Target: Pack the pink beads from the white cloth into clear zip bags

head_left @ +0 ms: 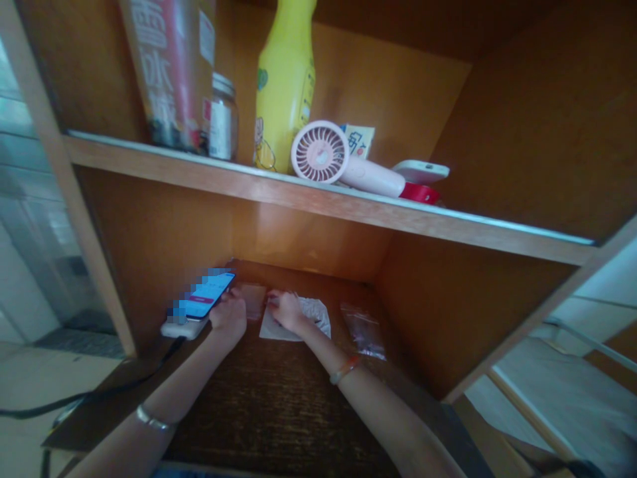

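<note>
My left hand (229, 317) is curled beside the right edge of a lit smartphone (206, 297). Its fingertips are blurred, and what they pinch does not show. Just right of it lies a small clear plastic bag (255, 302); I cannot tell whether the fingers touch it. My right hand (286, 310) is over a crumpled white sheet (314, 317), its fingers bent together at the left part of the sheet. Whatever is between them is too small to make out. Small dark bits seem to lie on the sheet. Farther right rests a clear zip bag (365, 334).
The phone leans on a white block (178, 329) with a black cable (94, 393). Wooden walls enclose the compartment. On the shelf (279, 188) above stand a yellow bottle (284, 86), a jar (222, 119), a tall bag (169, 73), a pink handheld fan (321, 153) and a white device (422, 170).
</note>
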`<action>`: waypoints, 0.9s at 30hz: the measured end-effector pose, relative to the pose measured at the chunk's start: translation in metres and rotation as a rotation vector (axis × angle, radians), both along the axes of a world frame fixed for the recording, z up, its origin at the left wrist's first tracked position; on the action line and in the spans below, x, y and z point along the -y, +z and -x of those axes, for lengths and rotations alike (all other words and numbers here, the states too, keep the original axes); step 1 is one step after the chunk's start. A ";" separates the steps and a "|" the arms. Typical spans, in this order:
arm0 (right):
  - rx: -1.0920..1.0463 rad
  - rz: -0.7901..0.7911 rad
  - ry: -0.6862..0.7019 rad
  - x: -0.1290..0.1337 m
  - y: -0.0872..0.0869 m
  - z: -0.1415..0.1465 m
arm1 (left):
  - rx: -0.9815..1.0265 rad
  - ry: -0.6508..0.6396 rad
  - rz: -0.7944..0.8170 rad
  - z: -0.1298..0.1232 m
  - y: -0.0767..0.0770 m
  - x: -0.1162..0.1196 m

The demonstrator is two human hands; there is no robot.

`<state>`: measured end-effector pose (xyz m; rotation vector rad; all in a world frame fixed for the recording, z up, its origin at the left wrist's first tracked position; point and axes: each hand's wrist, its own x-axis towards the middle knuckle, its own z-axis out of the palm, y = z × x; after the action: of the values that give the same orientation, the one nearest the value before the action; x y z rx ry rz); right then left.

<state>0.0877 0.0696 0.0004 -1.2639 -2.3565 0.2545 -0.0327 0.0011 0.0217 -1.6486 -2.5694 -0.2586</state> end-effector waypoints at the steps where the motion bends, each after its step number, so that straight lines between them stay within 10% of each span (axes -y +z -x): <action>1: -0.007 0.004 0.005 -0.002 -0.002 0.001 | 0.002 -0.001 -0.005 0.000 0.000 0.000; 13: -0.078 -0.040 0.018 -0.008 -0.010 0.007 | -0.014 -0.077 -0.114 0.002 -0.003 -0.003; 27: 0.013 -0.162 0.011 0.012 0.011 -0.045 | -0.097 -0.508 -0.210 -0.015 -0.017 -0.003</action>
<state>0.1325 0.0576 0.0115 -1.1788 -2.3436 0.0567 -0.0173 0.0044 0.0048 -2.1336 -1.9378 -0.4465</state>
